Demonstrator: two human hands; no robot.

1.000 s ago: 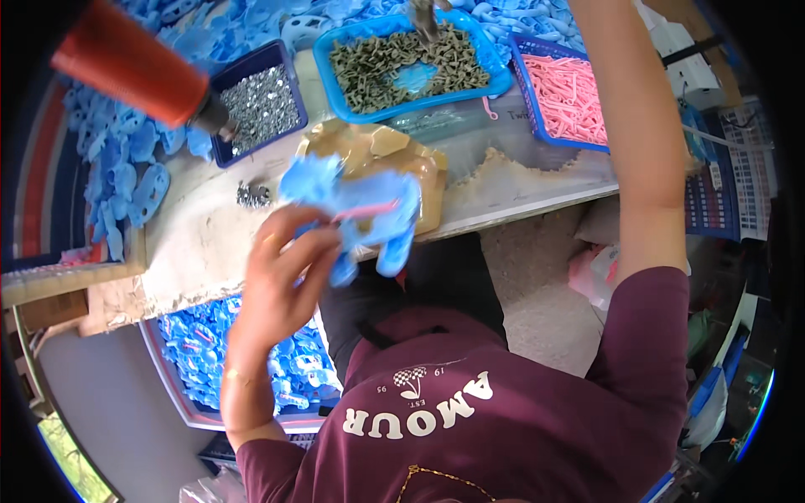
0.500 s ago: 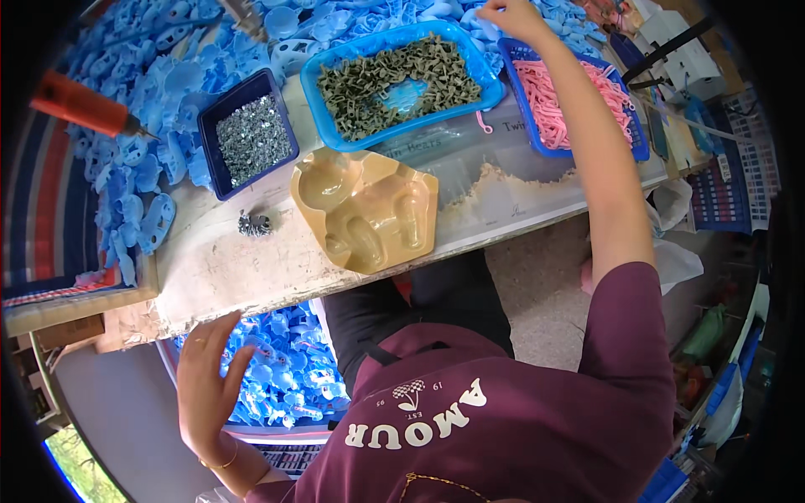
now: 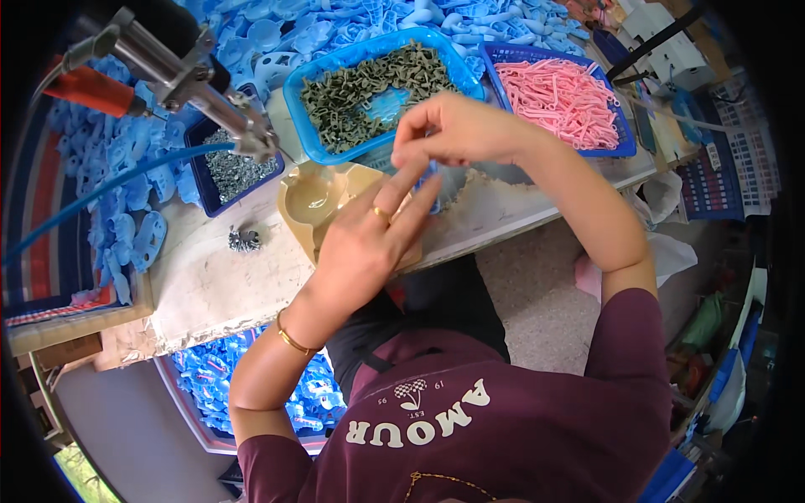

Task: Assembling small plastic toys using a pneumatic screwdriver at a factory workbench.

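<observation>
Over the tan moulded fixture [image 3: 312,201], near the front edge of the bench, both my hands meet. My left hand [image 3: 369,239], with a ring on one finger, reaches across the fixture and covers much of it. A blue plastic part [image 3: 431,189] shows beside its fingers, apparently in their grip. My right hand [image 3: 457,130] is just above, thumb and fingers pinched together close to the left fingertips. What the pinch holds is hidden. The bright blue tray [image 3: 300,126] of dark olive-grey small parts lies just beyond the hands.
A blue basket [image 3: 622,151] holds pink strips at the right. Small metal pieces fill a dark blue bin [image 3: 220,208]; more metal pieces [image 3: 244,240] sit nearby. A metal tool [image 3: 189,80] with a blue hose and an orange tool [image 3: 90,88] hang left. Blue parts [image 3: 352,18] are heaped behind.
My right hand has come back from the blue heap to the fixture. My left hand has risen from beside the bench to meet it. The metal tool has swung further into view.
</observation>
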